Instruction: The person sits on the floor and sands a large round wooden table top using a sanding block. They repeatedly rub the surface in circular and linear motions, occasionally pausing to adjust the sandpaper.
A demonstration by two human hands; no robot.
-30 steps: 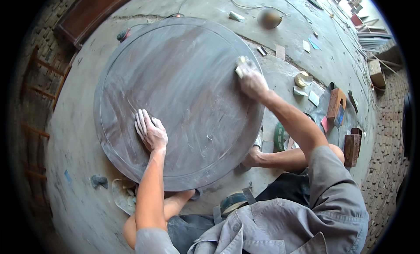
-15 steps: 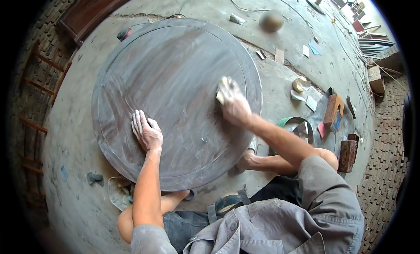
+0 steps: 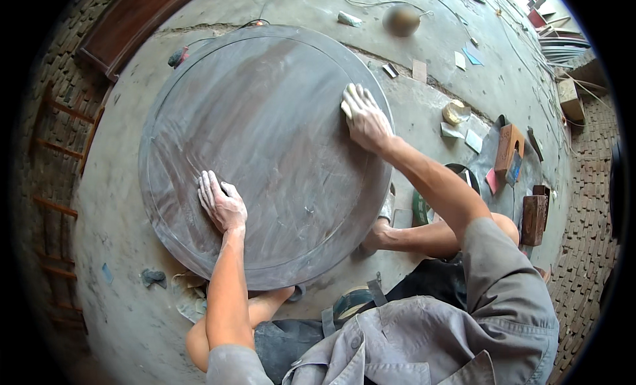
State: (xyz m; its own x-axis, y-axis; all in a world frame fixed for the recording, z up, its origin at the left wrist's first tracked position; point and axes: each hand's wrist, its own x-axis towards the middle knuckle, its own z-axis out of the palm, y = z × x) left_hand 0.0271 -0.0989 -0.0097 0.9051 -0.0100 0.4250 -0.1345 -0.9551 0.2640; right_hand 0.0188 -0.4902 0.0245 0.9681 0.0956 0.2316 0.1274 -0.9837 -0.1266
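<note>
A large round wooden tabletop point(image 3: 278, 166), dark brown under a film of grey-white dust, lies before me. A grooved ring runs close to its edge. My left hand point(image 3: 222, 203) rests flat on its lower left part, fingers stretched out and holding nothing. Near the right rim, my right hand point(image 3: 366, 121) presses down on the surface. Under its fingers is a pale, folded piece of sandpaper point(image 3: 345, 110), mostly hidden by the hand. White dust coats both hands.
Right of the tabletop lie a wooden block point(image 3: 509, 148), a darker block point(image 3: 532, 219), a tape roll point(image 3: 456, 112) and paper scraps. Farther off are a round ball-like object point(image 3: 401, 20) and cords. A reddish-brown wooden panel point(image 3: 132, 28) stands far left; a grey cloth point(image 3: 154, 277) lies lower left.
My right hand has moved away from me and slightly right over the tabletop, toward its rim. My left hand stays in about the same place. The whole view has shifted a little.
</note>
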